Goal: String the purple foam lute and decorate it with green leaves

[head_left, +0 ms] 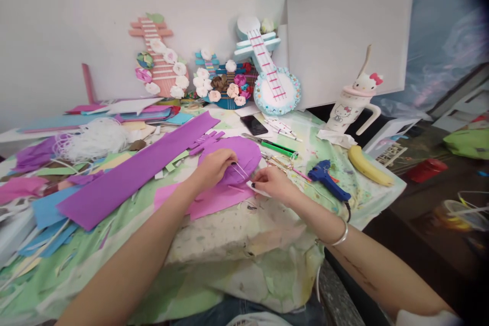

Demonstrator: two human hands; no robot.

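Thin white string (240, 169) runs between my two hands over a round purple foam piece (248, 150). My left hand (217, 167) pinches the string above the left part of the purple piece. To the right, my right hand (274, 183) is closed on the string near the table's front, and a white strip shows under its fingers. Beneath both lies a pink sheet (214, 201). A small purple slatted piece (206, 141) touches the round piece's upper left, beside a long purple strip (141, 170).
A blue glue gun (328, 181), a green cutter knife (278, 147), scissors (281, 162) and a banana (369, 165) lie to the right. A phone (254, 125) and a tumbler (349, 109) stand farther back. Decorated instrument models (267, 69) lean on the wall; a white string heap (91, 140) lies left.
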